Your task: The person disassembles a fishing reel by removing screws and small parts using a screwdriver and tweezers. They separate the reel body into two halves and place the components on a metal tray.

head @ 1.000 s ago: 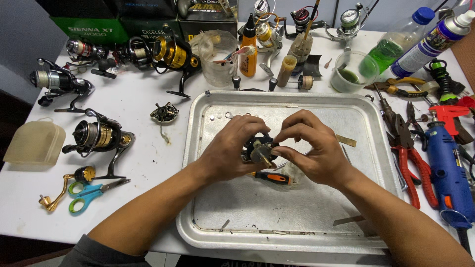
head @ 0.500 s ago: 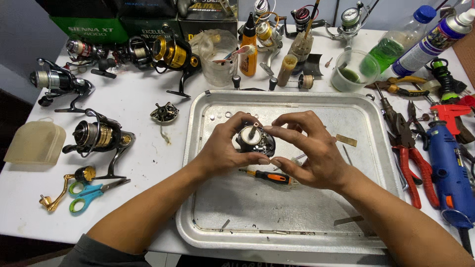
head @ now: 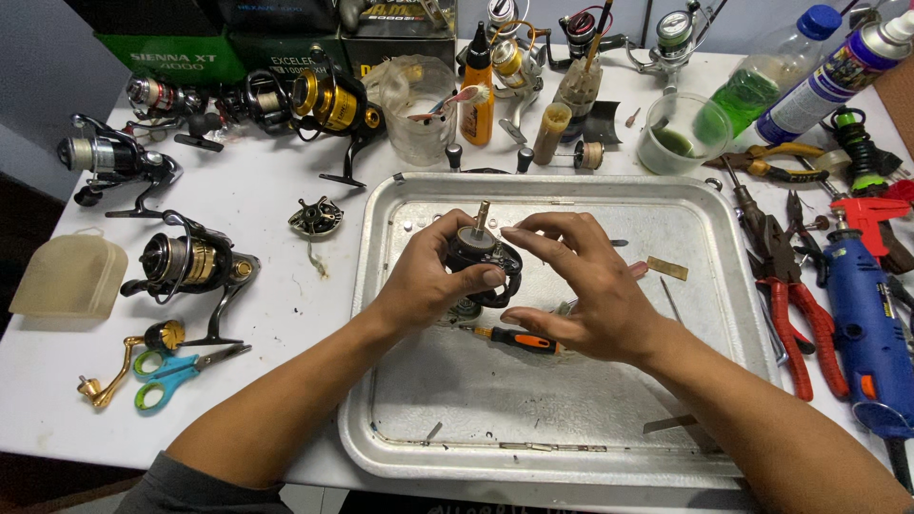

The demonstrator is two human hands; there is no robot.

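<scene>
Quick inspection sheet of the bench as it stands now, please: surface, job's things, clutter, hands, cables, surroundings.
Surface: white table bearing a metal tray.
Job's things: black fishing reel body, shaft upright, above the tray; orange-handled screwdriver lying in the tray.
Clutter: spinning reels, scissors, red pliers, blue rotary tool, spray can, green-liquid bottle.
Hands: left hand grips the reel body; right hand open beside it, fingers near the shaft.
Cables: nothing seen.
Surroundings: boxes along the back edge.
</scene>
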